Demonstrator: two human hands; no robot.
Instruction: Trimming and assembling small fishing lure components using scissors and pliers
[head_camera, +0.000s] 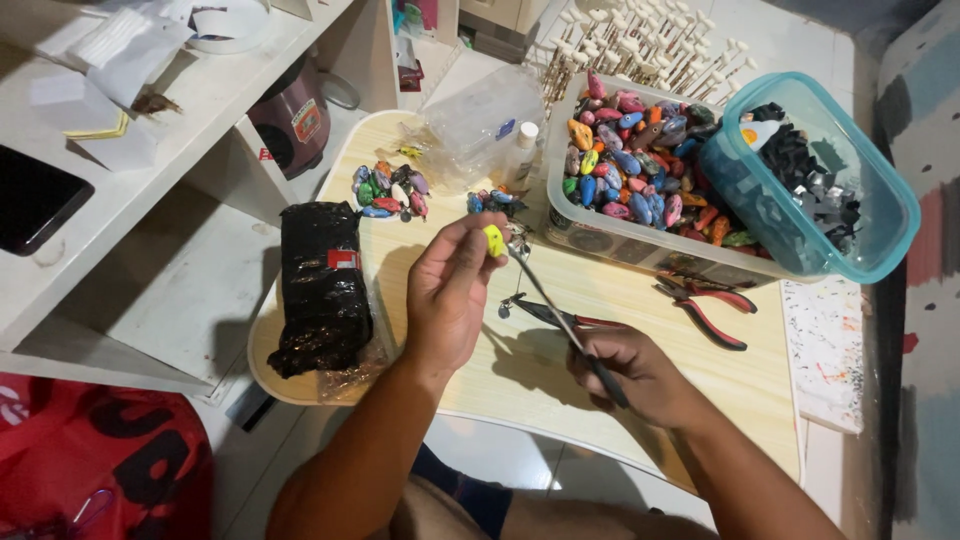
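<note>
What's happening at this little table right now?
A person sits at a low wooden table. The left hand pinches a small yellow lure-shaped piece between its fingertips, and the right hand grips a slim pair of pliers whose tip meets the metal fitting at that piece. A clear tub full of similar painted pieces stands behind, with a blue-rimmed container of dark parts leaning on it. Red-handled pliers and a black wrapped bundle lie on the table.
</note>
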